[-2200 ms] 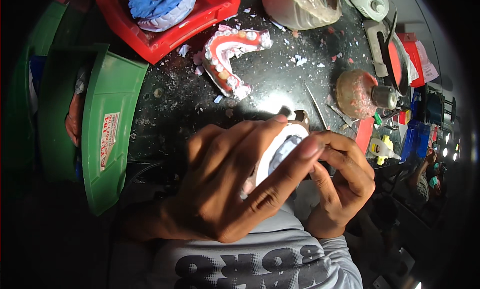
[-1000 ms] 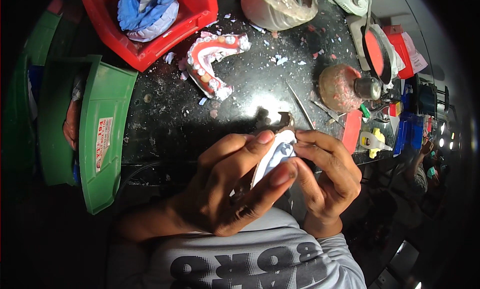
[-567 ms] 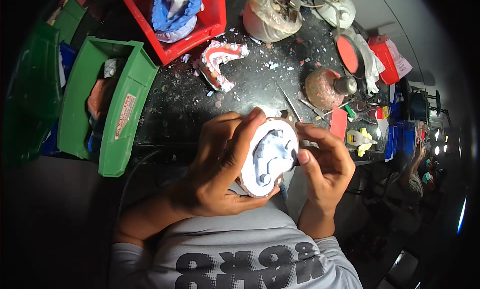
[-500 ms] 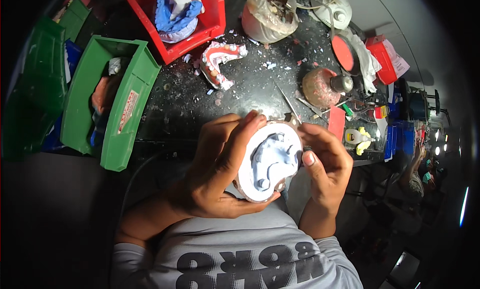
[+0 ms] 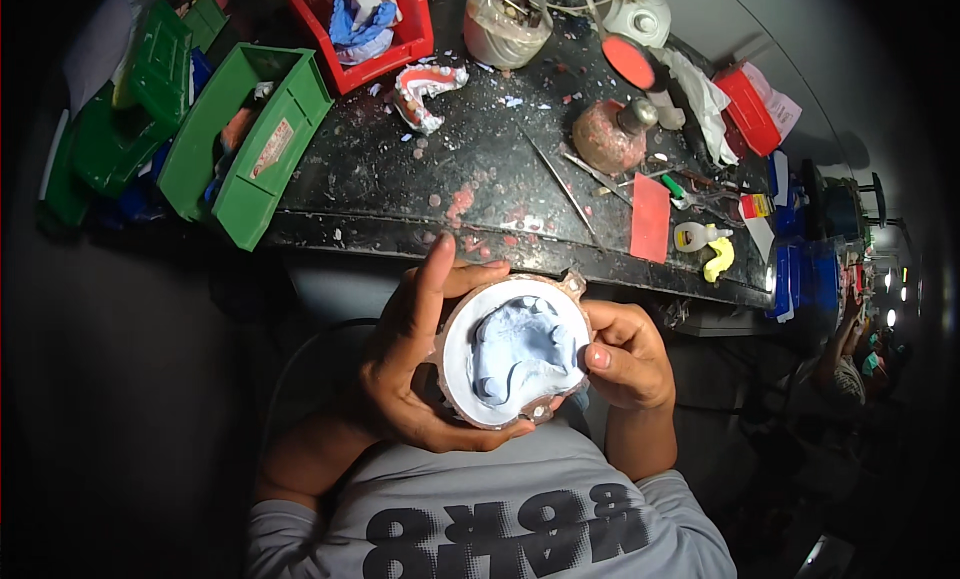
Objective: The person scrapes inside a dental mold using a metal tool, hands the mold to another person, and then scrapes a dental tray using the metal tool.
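Note:
A round metal dental flask is held just in front of my body, over the table's near edge. White plaster fills it, and a pale blue-grey dental cast is set in the plaster, facing up. My left hand cups the flask from the left, fingers below the rim, with one digit raised along the upper left. On the other side my right hand grips the rim, its thumb resting at the plaster's right edge. The undersides of the flask and several fingertips are hidden.
On the black table lie plaster crumbs, a denture in wax, a thin metal tool, a pink wax sheet, a burner and a yellow arch-shaped piece. Green and red bins stand left.
The view has shifted, showing more of the table's near edge. The flask has turned slightly and sits lower against my body. Both hands keep hold of it.

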Demonstrator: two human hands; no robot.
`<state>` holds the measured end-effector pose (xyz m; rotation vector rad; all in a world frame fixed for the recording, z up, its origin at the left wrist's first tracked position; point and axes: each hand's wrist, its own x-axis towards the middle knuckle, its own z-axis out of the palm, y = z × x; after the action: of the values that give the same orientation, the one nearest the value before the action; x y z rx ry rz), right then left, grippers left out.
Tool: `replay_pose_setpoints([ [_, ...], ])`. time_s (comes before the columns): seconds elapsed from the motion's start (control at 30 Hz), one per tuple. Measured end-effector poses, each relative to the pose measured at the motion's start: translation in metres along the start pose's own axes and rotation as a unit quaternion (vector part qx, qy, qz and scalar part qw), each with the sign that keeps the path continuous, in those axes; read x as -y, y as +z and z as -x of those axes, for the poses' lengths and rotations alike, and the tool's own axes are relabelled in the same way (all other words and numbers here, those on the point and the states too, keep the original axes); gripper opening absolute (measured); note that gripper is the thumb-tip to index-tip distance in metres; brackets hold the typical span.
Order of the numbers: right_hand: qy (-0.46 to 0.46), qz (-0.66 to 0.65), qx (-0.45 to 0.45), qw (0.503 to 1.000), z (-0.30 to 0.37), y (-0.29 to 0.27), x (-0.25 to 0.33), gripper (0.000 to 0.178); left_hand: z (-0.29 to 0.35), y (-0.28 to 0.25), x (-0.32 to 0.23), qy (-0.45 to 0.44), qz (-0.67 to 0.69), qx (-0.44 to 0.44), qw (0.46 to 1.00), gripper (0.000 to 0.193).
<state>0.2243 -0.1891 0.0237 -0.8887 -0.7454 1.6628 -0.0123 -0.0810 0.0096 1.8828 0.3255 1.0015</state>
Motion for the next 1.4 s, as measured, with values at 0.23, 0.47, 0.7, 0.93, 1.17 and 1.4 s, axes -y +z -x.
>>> replay_pose_setpoints([
  [0.23,0.051,0.000,0.019,0.999,0.048,-0.014,-0.006,0.034,0.027,0.050,-0.021,0.022,-0.009,-0.033,0.999,0.119],
  [0.47,-0.059,0.101,-0.075,0.990,0.098,-0.013,-0.018,0.032,0.021,0.086,-0.064,0.032,-0.149,0.002,0.988,0.067],
  [0.7,-0.228,0.241,-0.125,0.935,0.126,-0.004,-0.021,0.030,0.022,0.127,-0.066,0.069,-0.159,-0.030,0.984,0.024],
  [0.93,-0.320,0.294,-0.156,0.887,0.134,0.003,-0.019,0.024,0.021,0.132,-0.073,0.093,-0.142,-0.029,0.985,0.023],
  [1.17,-0.347,0.327,-0.165,0.863,0.135,0.008,-0.017,0.024,0.023,0.132,-0.075,0.096,-0.130,-0.032,0.986,0.026],
  [1.4,-0.356,0.341,-0.161,0.855,0.135,0.007,-0.018,0.024,0.024,0.133,-0.075,0.105,-0.127,-0.033,0.986,0.027],
])
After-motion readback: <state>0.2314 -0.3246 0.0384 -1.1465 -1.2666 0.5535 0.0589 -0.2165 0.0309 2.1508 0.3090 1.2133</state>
